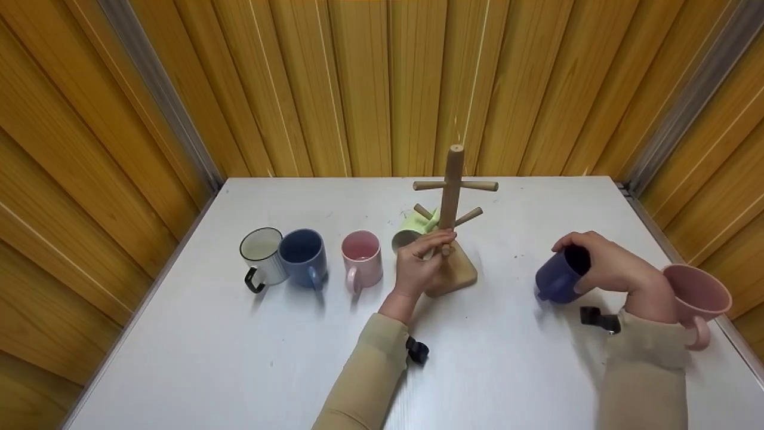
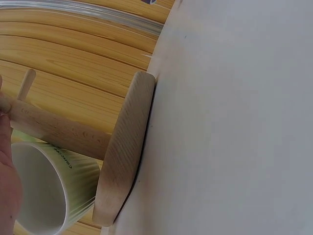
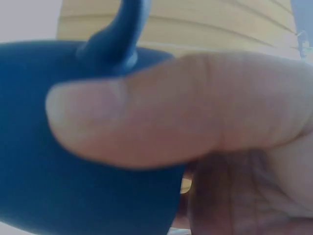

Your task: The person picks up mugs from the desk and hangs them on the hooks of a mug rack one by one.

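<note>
My left hand [image 1: 416,264] grips the post of a wooden mug tree [image 1: 451,200] low down, among its lower pegs. The tree's square base [image 2: 124,156] appears on the table in the left wrist view. Just behind the post is a light green ribbed mug [image 2: 80,183], mouth sideways; whether a peg bears it I cannot tell. Over at the right, my right hand [image 1: 615,269] holds a dark blue mug [image 1: 554,279], tilted, thumb on one side and fingers round its rim. That mug's handle [image 3: 120,34] shows above the thumb in the right wrist view.
Left of the tree stand a white mug [image 1: 271,269] with black handle, a blue mug [image 1: 303,263] and a pink mug [image 1: 364,269]. Another pink mug [image 1: 695,292] stands near the right edge, partly behind my right wrist. Wood-patterned walls [image 1: 358,89] enclose the white table [image 1: 239,358].
</note>
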`<state>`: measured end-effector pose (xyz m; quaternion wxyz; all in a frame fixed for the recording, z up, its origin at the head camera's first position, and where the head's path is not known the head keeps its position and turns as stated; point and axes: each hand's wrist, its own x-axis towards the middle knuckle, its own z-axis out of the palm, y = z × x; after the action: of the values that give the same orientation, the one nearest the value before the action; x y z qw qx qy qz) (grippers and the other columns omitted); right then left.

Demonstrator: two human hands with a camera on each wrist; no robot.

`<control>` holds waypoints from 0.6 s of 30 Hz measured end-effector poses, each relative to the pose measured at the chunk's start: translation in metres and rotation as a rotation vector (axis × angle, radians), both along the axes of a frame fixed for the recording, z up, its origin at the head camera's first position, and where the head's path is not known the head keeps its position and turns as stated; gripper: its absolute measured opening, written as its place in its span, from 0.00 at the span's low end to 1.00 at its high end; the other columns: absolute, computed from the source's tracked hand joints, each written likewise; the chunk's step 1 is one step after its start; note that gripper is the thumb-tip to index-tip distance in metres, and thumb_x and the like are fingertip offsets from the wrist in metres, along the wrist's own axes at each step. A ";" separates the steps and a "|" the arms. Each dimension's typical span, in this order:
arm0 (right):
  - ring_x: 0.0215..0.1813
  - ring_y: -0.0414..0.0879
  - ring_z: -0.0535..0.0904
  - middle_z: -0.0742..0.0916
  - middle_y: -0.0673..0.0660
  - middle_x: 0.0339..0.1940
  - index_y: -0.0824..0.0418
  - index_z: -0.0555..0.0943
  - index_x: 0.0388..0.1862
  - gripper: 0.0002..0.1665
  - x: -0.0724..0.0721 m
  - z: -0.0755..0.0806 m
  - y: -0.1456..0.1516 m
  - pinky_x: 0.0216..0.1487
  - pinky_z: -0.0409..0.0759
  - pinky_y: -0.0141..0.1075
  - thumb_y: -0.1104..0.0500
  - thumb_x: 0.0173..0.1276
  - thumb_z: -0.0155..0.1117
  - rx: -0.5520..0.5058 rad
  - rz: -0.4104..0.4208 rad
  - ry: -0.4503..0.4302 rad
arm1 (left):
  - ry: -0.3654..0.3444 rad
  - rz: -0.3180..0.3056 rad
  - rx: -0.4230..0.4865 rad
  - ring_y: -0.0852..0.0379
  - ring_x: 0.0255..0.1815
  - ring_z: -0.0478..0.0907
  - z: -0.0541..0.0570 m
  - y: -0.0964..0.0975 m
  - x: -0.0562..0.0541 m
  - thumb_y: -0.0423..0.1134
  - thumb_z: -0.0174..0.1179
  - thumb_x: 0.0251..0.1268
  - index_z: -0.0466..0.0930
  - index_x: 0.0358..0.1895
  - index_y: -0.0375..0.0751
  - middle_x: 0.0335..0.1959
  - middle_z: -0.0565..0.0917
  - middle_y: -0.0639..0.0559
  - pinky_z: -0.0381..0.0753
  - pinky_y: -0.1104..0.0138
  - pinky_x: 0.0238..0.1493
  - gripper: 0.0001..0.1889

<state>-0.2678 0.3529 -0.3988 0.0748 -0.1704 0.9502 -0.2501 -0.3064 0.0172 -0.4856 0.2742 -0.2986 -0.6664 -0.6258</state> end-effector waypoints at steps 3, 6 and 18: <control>0.55 0.60 0.76 0.79 0.66 0.57 0.58 0.78 0.60 0.44 0.004 0.005 -0.010 0.54 0.77 0.48 0.69 0.40 0.82 -0.029 0.028 0.020 | -0.005 0.008 -0.006 0.37 0.53 0.87 -0.010 0.002 -0.008 0.19 0.67 0.60 0.87 0.44 0.23 0.45 0.90 0.32 0.83 0.61 0.64 0.09; 0.54 0.56 0.76 0.80 0.62 0.57 0.56 0.78 0.60 0.44 0.007 0.009 -0.019 0.53 0.76 0.43 0.67 0.40 0.84 -0.059 0.055 0.040 | -0.005 0.001 -0.007 0.38 0.54 0.87 -0.017 0.002 -0.014 0.20 0.68 0.60 0.88 0.45 0.26 0.45 0.91 0.35 0.82 0.61 0.65 0.10; 0.51 0.54 0.78 0.82 0.52 0.58 0.46 0.79 0.60 0.40 0.013 0.014 -0.049 0.47 0.78 0.38 0.63 0.47 0.84 -0.244 0.138 0.000 | -0.027 -0.052 -0.199 0.50 0.58 0.87 0.000 -0.015 -0.010 0.29 0.67 0.68 0.89 0.48 0.35 0.51 0.91 0.44 0.80 0.65 0.67 0.09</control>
<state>-0.2549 0.3041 -0.3847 0.0705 -0.2429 0.8988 -0.3580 -0.3169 0.0027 -0.4853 0.2178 -0.3328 -0.7208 -0.5676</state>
